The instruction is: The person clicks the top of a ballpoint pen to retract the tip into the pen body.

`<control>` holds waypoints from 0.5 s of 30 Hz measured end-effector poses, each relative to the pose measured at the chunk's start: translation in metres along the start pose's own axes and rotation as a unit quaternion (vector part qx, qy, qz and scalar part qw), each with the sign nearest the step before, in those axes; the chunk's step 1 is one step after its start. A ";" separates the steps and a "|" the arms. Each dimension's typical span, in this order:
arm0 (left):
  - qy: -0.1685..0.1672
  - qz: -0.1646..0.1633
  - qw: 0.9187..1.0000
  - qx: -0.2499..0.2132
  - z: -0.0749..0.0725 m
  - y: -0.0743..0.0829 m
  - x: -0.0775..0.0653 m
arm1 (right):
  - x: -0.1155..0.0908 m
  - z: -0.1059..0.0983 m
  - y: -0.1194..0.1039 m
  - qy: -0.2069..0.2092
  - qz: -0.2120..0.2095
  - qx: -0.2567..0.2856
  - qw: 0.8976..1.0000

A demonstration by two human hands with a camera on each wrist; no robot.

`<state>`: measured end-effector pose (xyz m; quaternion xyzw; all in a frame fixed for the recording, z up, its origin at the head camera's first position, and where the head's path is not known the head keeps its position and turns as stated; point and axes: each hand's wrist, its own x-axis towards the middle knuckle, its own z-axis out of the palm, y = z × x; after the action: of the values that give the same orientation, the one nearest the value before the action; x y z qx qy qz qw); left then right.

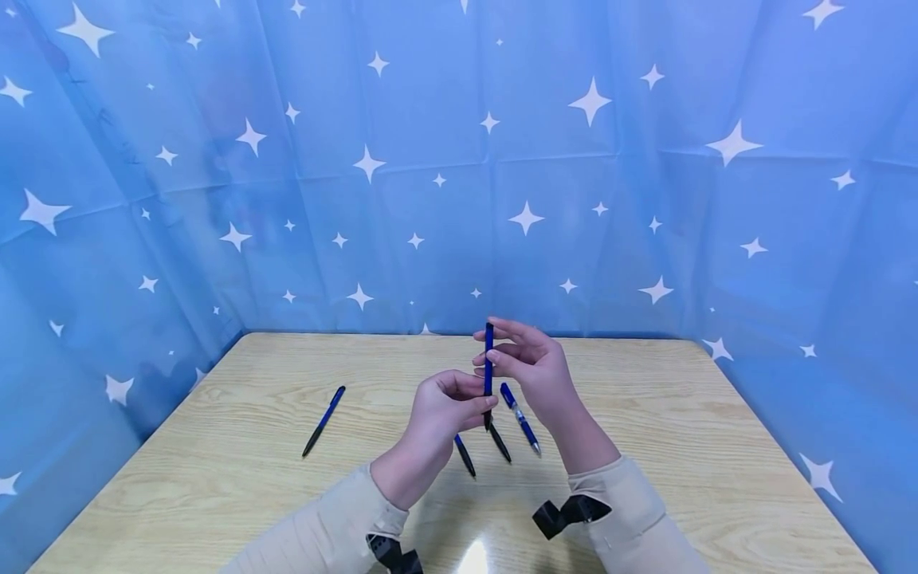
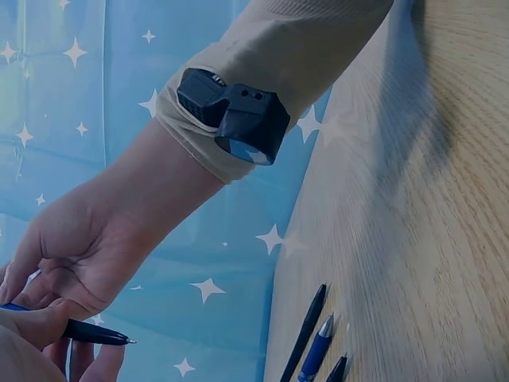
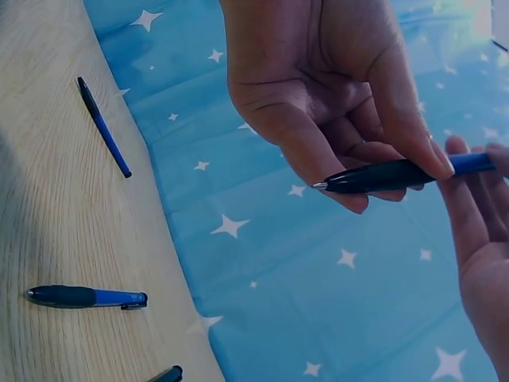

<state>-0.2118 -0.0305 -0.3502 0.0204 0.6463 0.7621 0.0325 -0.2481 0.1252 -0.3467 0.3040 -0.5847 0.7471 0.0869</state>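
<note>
A blue pen with a black grip (image 1: 488,373) stands nearly upright between both hands above the table, tip downward. My left hand (image 1: 441,410) pinches its lower, dark part between thumb and fingers. Higher up, the thumb and fingers of my right hand (image 1: 534,367) hold the blue barrel. In the right wrist view the held pen's grip (image 3: 382,176) shows a bare metal tip. That point is also exposed on the pen (image 2: 99,333) in the left wrist view.
Below the hands lie a blue pen with a clear middle (image 1: 519,418), a dark-gripped pen (image 1: 501,445) and a blue-and-black pen (image 1: 465,457). Another blue-and-black pen (image 1: 324,421) lies farther left on the wooden table (image 1: 237,494). A starred blue curtain (image 1: 430,119) surrounds the back and sides.
</note>
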 end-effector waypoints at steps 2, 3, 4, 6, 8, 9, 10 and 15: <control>0.000 0.000 1.000 0.002 0.000 0.000 0.000 | 0.000 0.000 0.000 0.004 0.003 0.000 1.000; -0.001 0.001 1.000 0.004 0.000 0.000 0.000 | 0.000 0.000 0.000 0.007 0.004 0.001 1.000; 0.000 0.000 1.000 0.006 0.000 0.000 0.000 | 0.000 0.001 -0.001 0.010 0.005 0.000 1.000; -0.002 0.000 1.000 0.008 0.000 0.000 0.000 | 0.000 0.000 -0.002 0.016 0.010 -0.004 1.000; -0.005 0.000 1.000 0.006 0.000 -0.001 0.000 | 0.001 0.000 -0.003 0.015 0.015 -0.007 1.000; -0.008 0.002 1.000 0.006 0.000 -0.001 0.000 | 0.001 -0.001 -0.004 0.013 0.018 -0.011 1.000; -0.011 0.002 1.000 0.006 -0.001 -0.001 0.000 | 0.002 -0.002 -0.005 0.008 0.021 -0.016 1.000; -0.030 0.006 0.999 0.017 -0.006 0.000 -0.003 | 0.005 -0.010 -0.012 -0.036 0.032 -0.053 0.997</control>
<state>-0.2097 -0.0366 -0.3512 0.0476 0.6579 0.7501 0.0470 -0.2495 0.1367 -0.3356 0.3074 -0.6357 0.7057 0.0578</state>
